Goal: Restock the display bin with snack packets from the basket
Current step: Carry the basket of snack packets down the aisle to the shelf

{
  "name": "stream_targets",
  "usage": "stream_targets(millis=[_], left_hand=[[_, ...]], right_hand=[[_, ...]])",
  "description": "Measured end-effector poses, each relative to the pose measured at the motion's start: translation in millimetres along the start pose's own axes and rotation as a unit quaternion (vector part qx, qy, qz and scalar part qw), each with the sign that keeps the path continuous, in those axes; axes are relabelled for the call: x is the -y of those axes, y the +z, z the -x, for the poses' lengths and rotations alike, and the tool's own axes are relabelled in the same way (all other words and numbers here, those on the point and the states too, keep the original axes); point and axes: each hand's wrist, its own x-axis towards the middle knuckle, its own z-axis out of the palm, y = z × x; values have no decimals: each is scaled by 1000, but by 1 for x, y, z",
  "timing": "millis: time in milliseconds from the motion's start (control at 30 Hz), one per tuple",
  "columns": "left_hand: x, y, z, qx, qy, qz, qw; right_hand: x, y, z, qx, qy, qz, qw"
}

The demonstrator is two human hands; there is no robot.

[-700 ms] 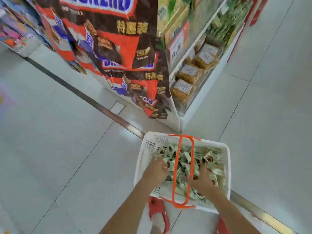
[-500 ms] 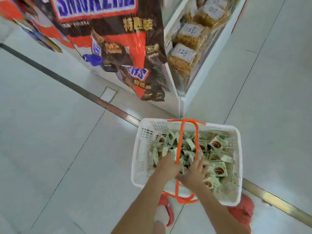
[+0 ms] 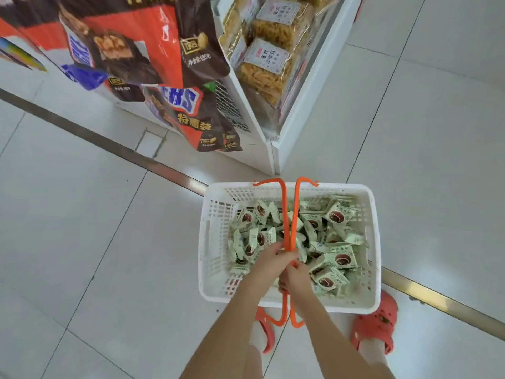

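Gripping the two orange handles [image 3: 289, 214] together above the white basket [image 3: 216, 269], both hands are meeting at the basket's centre line. The left hand [image 3: 269, 259] is closing its fingers round the handle bars from the left, and the right hand [image 3: 296, 273] is wrapping the same pair just nearer the person, the two hands touching one another. Neither hand is holding a packet.

The snack packets [image 3: 336, 259], pale green with a dark round print, are lying loose in the basket, directly beneath and on both sides of the hands, piled more thickly toward the right wall. The basket is sitting on or just above the tiled floor [image 3: 95, 242]; contact cannot be confirmed from this view.

The handles are running fore and aft, from the person toward the shelving unit [image 3: 300, 105], so the grip is lying across the basket's short span. A display bin is not identifiable in this view; the shelving unit, with its bagged yellow snacks [image 3: 265, 69] and hanging chocolate bags [image 3: 191, 116], is standing ahead and slightly left of the basket, near its far rim.

Judgement: the step in hand is lifting or shifting the basket, not yet picking stock. Both hands are equally near the packets. Restocking appears not to have begun.
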Motion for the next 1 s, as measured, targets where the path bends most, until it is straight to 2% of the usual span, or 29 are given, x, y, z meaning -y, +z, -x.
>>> stream_targets(millis=[200, 433, 700, 833, 1000], left_hand=[[-41, 44, 44, 59, -6, 12, 998], [-115, 75, 161, 60, -13, -28, 998], [-201, 139, 293, 33, 101, -34, 994], [-258, 179, 336, 1, 178, -35, 983], [-338, 226, 368, 0, 237, -29, 971]], right_hand=[[28, -51, 42, -74, 27, -9, 997], [108, -105, 179, -83, 4, -39, 996], [187, -196, 302, -78, -68, -123, 987], [234, -250, 328, -80, -114, -132, 981], [293, -320, 331, -88, -131, -122, 980]])
